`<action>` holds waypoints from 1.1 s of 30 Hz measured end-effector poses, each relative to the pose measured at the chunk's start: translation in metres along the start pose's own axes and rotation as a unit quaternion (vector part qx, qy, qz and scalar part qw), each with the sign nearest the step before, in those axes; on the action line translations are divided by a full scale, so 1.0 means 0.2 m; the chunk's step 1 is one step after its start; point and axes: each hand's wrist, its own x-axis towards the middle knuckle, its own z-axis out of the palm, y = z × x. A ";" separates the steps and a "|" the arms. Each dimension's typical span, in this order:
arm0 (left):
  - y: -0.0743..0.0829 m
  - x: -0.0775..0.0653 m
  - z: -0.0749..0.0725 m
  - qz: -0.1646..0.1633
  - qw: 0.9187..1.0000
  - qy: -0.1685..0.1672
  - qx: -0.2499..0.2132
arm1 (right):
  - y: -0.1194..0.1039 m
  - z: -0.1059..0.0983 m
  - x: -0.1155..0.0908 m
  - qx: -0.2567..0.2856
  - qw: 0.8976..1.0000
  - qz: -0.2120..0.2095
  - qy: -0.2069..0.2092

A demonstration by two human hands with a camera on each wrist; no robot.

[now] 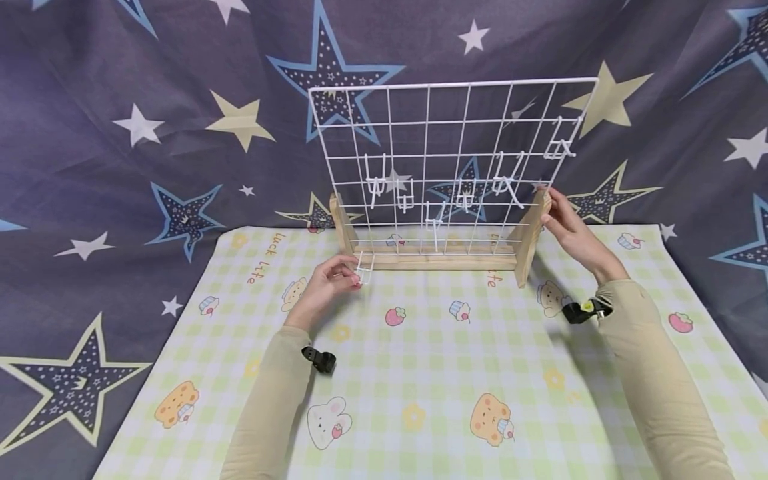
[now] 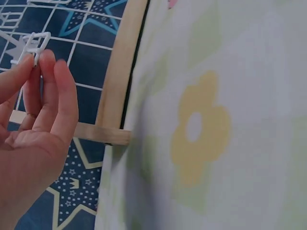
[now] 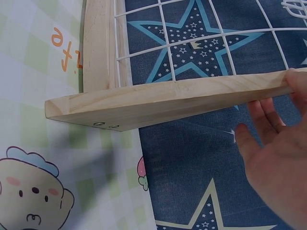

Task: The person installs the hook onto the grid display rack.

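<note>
A white wire grid rack [image 1: 453, 85] stands upright in a wooden base at the back of the table. Thumb and fingertips of my left hand [image 1: 330, 283] pinch a small white wire hook [image 2: 36, 42], held in front of the rack's lower left corner. At the other end, my right hand [image 1: 579, 240] holds the upper part of the wooden side panel [image 3: 158, 103], with some fingers partly hidden beyond it. Several white hooks hang on the grid, among them a hook [image 1: 435, 221] low in the middle and a hook [image 1: 559, 148] near the right edge.
A green-and-white checked tablecloth [image 1: 414, 367] with printed cartoons covers the table. Close behind the rack hangs a dark star-patterned cloth [image 1: 192, 67]. The wooden crossbar [image 1: 432, 262] joins the two side panels near the tabletop.
</note>
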 end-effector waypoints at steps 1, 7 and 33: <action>0.01 0.00 0.00 0.001 1.000 0.010 0.002 | 0.00 0.00 0.00 0.001 1.000 0.001 0.000; 0.08 0.01 -0.01 0.006 0.999 0.052 0.014 | 0.00 0.00 0.00 0.002 1.000 0.004 0.001; 0.29 0.08 -0.06 0.097 0.990 0.106 -0.015 | 0.00 -0.01 0.00 -0.002 1.000 0.016 0.000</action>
